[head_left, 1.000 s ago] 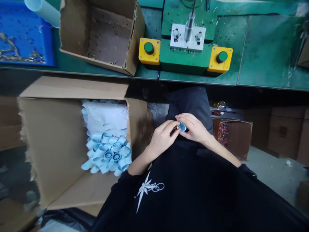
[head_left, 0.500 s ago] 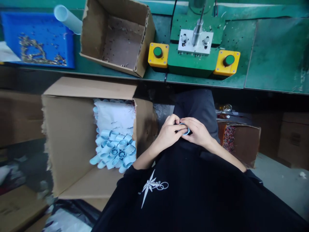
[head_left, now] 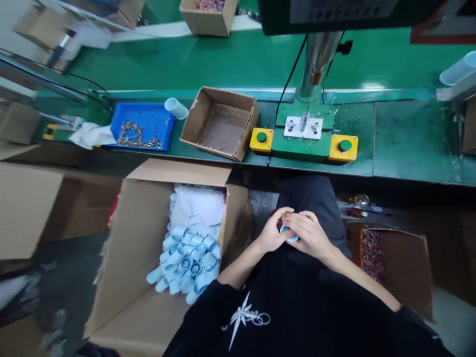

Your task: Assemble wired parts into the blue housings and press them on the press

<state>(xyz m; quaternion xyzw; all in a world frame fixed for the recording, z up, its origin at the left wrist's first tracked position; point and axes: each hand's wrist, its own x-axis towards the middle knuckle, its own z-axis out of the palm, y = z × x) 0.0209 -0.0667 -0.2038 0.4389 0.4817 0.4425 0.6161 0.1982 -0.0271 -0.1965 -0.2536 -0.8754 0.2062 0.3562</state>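
Note:
Over my lap, my left hand (head_left: 271,233) and my right hand (head_left: 310,233) meet around a small light blue plastic cap (head_left: 288,237). Fingers of both hands close on it and hide most of it. To my left an open cardboard box (head_left: 122,258) holds several more light blue caps (head_left: 188,265) under white paper (head_left: 197,206). On the green bench ahead stands a press fixture (head_left: 303,129) with two yellow button boxes (head_left: 261,140) (head_left: 344,148) with green buttons.
A smaller open carton (head_left: 223,121), a blue tray of metal bits (head_left: 141,126) and a pale tube (head_left: 175,108) lie on the bench. A box of small coloured parts (head_left: 386,267) stands at my right on the floor. More cartons sit at far left.
The view has tilted up and back, so more of the bench and the press column shows. My hands stay together on the blue cap, fingers closing further over it.

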